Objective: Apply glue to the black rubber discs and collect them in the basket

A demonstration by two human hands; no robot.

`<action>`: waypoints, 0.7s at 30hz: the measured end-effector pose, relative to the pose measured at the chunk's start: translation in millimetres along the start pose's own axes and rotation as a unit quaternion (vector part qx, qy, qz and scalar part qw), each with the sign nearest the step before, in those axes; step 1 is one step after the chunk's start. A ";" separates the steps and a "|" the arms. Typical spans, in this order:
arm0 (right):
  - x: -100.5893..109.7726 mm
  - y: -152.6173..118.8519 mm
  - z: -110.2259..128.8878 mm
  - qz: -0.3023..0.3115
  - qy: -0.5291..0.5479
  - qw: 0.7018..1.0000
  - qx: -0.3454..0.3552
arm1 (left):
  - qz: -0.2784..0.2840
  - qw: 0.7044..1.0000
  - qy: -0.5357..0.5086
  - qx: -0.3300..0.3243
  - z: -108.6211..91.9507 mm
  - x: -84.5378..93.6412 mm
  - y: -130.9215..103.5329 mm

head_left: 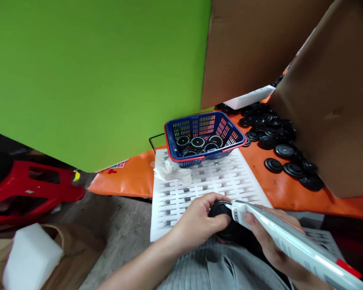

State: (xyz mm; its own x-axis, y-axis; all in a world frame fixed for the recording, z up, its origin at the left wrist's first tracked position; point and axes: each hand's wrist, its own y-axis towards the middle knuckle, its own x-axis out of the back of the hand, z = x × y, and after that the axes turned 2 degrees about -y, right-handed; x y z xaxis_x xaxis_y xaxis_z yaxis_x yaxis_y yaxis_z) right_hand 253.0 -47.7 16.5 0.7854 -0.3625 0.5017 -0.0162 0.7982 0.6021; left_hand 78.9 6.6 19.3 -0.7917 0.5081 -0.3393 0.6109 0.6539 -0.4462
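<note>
My left hand (pixel 199 219) grips a round black part (pixel 221 208) near my lap, its thumb and fingers curled round the rim. In my right hand (pixel 268 235) is a long white tube (pixel 290 237) with a red end at the lower right. The tube's narrow nozzle points left and meets or nearly meets the top of the black part. Beyond my hands lies a white slotted foam board (pixel 166 201). A blue basket (pixel 169 139) with a red rim stands at its far end, holding several black discs (pixel 197 141). Crumpled white tissue (pixel 174 172) lies beside it.
Many loose black discs (pixel 273 165) lie on the orange surface (pixel 260 183) at the right, between brown cardboard panels (pixel 329 112). A green panel (pixel 97 72) rises at the left. Below it are a red stool (pixel 57 185) and a bag with white foam (pixel 32 257).
</note>
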 end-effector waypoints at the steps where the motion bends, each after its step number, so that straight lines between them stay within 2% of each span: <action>1: 0.1 0.4 0.1 -0.004 0.001 1.000 0.005 | 0.005 1.000 0.004 0.002 -0.1 -0.2 0.0; 10: 0.0 3.2 5.0 -0.023 0.009 1.000 0.001 | -0.010 1.000 0.013 -0.024 5.4 1.7 1.1; 16: -0.4 0.6 3.3 -0.028 0.009 1.000 0.002 | -0.005 1.000 0.014 0.008 -3.6 -2.3 -3.0; 21: -2.0 -0.4 2.5 -0.036 -0.003 0.999 0.006 | 0.012 0.998 0.051 -0.017 -7.8 -1.7 -4.8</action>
State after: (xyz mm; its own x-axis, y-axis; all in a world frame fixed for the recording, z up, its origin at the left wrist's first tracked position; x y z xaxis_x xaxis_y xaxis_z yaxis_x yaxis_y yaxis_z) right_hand 249.9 -48.5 16.7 0.7807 -0.4220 0.4610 0.0332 0.7645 0.6437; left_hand 77.3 7.0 28.5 -0.7730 0.5772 -0.2634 0.6313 0.6584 -0.4098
